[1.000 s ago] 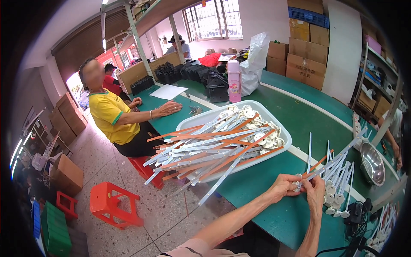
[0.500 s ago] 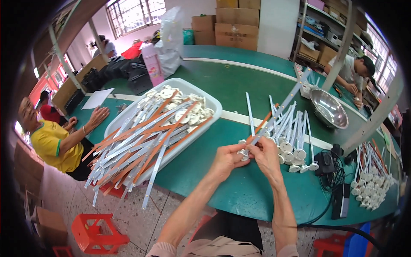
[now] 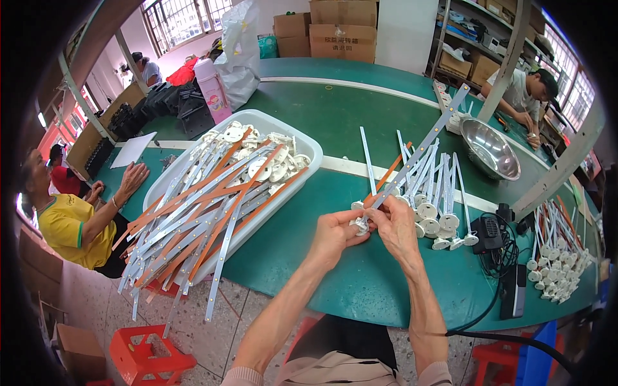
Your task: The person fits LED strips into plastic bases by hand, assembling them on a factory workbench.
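My left hand [image 3: 333, 239] is closed on a small white round plastic piece [image 3: 360, 225] in front of me at the table's near side. Close beside it, my right hand [image 3: 398, 231] pinches the lower end of a flat silvery LED strip [image 3: 421, 148] dotted with yellow spots. The strip slants up and away to the right. Its lower end meets the white piece between my fingertips, which partly hide the join. Just beyond my hands lie several strips with white round bases [image 3: 449, 222], bases toward me.
A white plastic tub [image 3: 312, 161] heaped with silvery and orange strips and white discs stands left. At right are a steel bowl [image 3: 492, 151], a black adapter [image 3: 489, 230] with cables, a post [image 3: 566, 161] and another strip pile [image 3: 553, 270]. One person [image 3: 77, 225] sits left, another [image 3: 524, 96] works far right.
The view has shifted slightly, so the surroundings sit a little differently. Both hands stay together on the strip and the white piece, with only small finger movement.
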`<move>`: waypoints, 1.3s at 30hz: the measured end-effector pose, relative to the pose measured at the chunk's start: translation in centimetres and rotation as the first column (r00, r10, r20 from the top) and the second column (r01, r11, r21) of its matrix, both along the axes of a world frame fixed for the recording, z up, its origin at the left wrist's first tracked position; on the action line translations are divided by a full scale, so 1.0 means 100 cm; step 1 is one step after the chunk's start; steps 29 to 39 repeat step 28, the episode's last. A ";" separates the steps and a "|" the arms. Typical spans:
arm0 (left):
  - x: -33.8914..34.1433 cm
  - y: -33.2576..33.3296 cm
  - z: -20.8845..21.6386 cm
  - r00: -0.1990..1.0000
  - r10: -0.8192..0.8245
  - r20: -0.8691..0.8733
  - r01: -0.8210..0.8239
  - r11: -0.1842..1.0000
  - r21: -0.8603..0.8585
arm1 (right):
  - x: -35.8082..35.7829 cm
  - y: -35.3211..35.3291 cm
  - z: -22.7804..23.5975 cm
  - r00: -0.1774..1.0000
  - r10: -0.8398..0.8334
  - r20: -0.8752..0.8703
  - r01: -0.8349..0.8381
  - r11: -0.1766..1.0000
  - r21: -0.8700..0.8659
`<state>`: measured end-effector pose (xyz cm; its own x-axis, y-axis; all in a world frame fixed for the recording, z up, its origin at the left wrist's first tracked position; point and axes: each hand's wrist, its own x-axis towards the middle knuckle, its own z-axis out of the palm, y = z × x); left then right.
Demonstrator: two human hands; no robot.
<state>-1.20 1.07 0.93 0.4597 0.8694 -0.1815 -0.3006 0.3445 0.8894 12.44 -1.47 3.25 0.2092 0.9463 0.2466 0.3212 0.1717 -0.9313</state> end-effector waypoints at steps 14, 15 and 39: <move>0.001 0.004 -0.007 0.998 0.033 0.048 -0.032 0.999 -0.024 | -0.005 0.002 -0.006 0.995 -0.021 0.094 0.016 0.999 0.051; 0.001 0.003 -0.006 0.999 0.031 0.036 -0.030 0.999 -0.025 | -0.004 0.002 -0.007 0.995 -0.025 0.098 0.019 0.998 0.057; 0.001 0.007 -0.017 0.995 0.067 0.076 -0.064 0.997 -0.040 | -0.008 0.005 -0.013 0.991 -0.036 0.125 0.027 0.997 0.074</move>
